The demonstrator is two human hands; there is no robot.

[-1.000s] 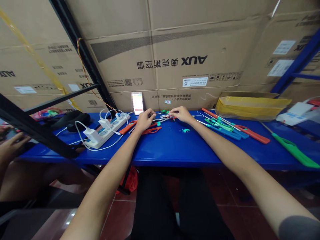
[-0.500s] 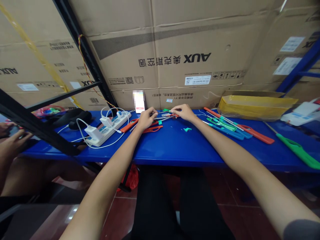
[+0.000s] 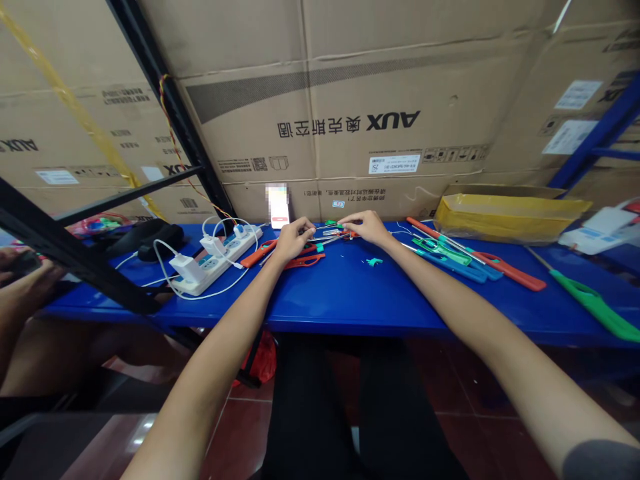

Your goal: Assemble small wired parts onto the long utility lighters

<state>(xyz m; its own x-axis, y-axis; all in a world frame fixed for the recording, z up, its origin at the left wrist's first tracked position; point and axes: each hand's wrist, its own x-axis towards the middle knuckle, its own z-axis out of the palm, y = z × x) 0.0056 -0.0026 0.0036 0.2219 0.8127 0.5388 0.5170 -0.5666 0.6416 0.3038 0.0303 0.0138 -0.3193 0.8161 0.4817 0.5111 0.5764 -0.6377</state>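
My left hand (image 3: 295,240) is closed in a pinch at the back of the blue table. My right hand (image 3: 367,227) pinches a short way to the right. Between their fingertips runs a thin rod or wire (image 3: 326,227), too small to make out fully. Below them lie metal tubes and an orange lighter body (image 3: 305,261), partly covered by my left hand. Another orange handle (image 3: 259,254) rests left of that hand. A small green piece (image 3: 331,223) sits behind the fingers, and a torn green bit (image 3: 374,262) lies in front.
Long stick lighters lie at right: orange (image 3: 515,268), blue (image 3: 465,268) and green (image 3: 590,303). A yellow-taped carton (image 3: 510,217) stands behind them. A white power strip (image 3: 220,257) with chargers and a lit phone (image 3: 278,207) are at left. Another person's hand (image 3: 30,287) shows far left.
Both hands stay at the same spot with only slight finger movement. The view has tipped a little; the things on the table lie as before.
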